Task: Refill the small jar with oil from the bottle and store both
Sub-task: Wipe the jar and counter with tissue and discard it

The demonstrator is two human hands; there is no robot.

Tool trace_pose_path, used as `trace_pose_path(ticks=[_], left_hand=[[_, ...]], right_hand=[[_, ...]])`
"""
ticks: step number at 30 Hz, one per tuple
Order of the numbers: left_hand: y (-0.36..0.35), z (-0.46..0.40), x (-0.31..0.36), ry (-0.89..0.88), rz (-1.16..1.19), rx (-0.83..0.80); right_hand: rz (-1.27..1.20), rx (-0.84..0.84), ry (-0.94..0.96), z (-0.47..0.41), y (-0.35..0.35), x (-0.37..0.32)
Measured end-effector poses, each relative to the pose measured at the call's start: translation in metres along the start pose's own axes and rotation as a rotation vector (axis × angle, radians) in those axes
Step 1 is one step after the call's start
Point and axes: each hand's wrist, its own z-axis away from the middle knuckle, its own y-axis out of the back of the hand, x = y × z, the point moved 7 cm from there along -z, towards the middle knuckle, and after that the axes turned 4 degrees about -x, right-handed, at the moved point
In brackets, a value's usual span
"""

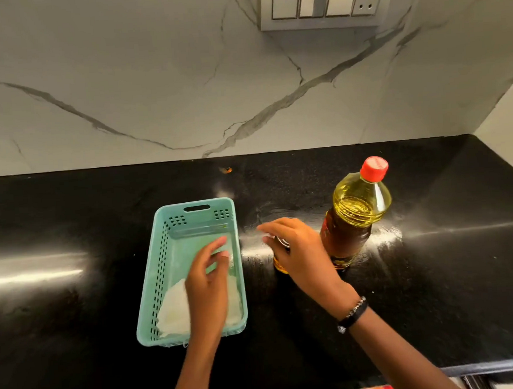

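Small glass jar (280, 264) under gripping right hand (298, 252); left hand (208, 276) loose above perforated basket (153, 292)

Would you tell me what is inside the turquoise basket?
A crumpled white cloth lies at the near end of the basket; the left hand covers part of it.

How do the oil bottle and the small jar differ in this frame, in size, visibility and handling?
The oil bottle is much taller than the small jar. The bottle stands untouched with its red cap on; the jar is gripped from above by the right hand. The bottle shows fully, while the jar is mostly hidden under that hand. Both stand upright on the black counter, right of the teal basket, and both show yellowish oil.
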Motion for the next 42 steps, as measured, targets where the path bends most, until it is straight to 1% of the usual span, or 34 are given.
trace_pose_path(ticks=[3,6,11,16,19,24,27,28,30,32,35,39,42], left_hand=[[0.051,0.001,-0.014,0.071,0.062,0.135],[0.081,0.006,-0.022,0.142,0.123,0.198],[0.097,0.018,-0.028,0.178,0.158,0.235],[0.101,0.024,-0.032,0.198,0.169,0.259],[0.103,0.025,-0.032,0.197,0.175,0.26],[0.104,0.025,-0.035,0.205,0.169,0.253],[0.103,0.027,-0.036,0.204,0.168,0.247],[0.102,0.027,-0.037,0.205,0.165,0.245],[0.102,0.028,-0.037,0.207,0.164,0.245],[0.102,0.027,-0.037,0.206,0.169,0.244],[0.102,0.027,-0.038,0.211,0.163,0.24],[0.102,0.029,-0.039,0.207,0.153,0.235],[0.1,0.031,-0.037,0.199,0.14,0.241]], right_hand=[[-0.17,-0.221,0.062,-0.007,-0.042,-0.025],[-0.205,-0.421,0.092,-0.015,-0.089,-0.04],[-0.041,-0.657,0.117,-0.035,-0.145,-0.053],[0.05,-0.829,0.049,-0.042,-0.177,-0.047],[-0.018,-0.825,0.051,-0.041,-0.181,-0.048],[-0.148,-0.675,0.085,-0.039,-0.165,-0.051],[-0.159,-0.627,0.084,-0.04,-0.159,-0.049],[-0.123,-0.643,0.072,-0.041,-0.161,-0.046],[-0.007,-0.736,0.036,-0.04,-0.172,-0.04],[0.04,-0.821,0.004,-0.038,-0.182,-0.038],[-0.051,-0.817,0.017,-0.038,-0.184,-0.043],[-0.231,-0.7,0.007,-0.038,-0.161,-0.049],[-0.388,-0.652,-0.029,-0.037,-0.133,-0.053]])
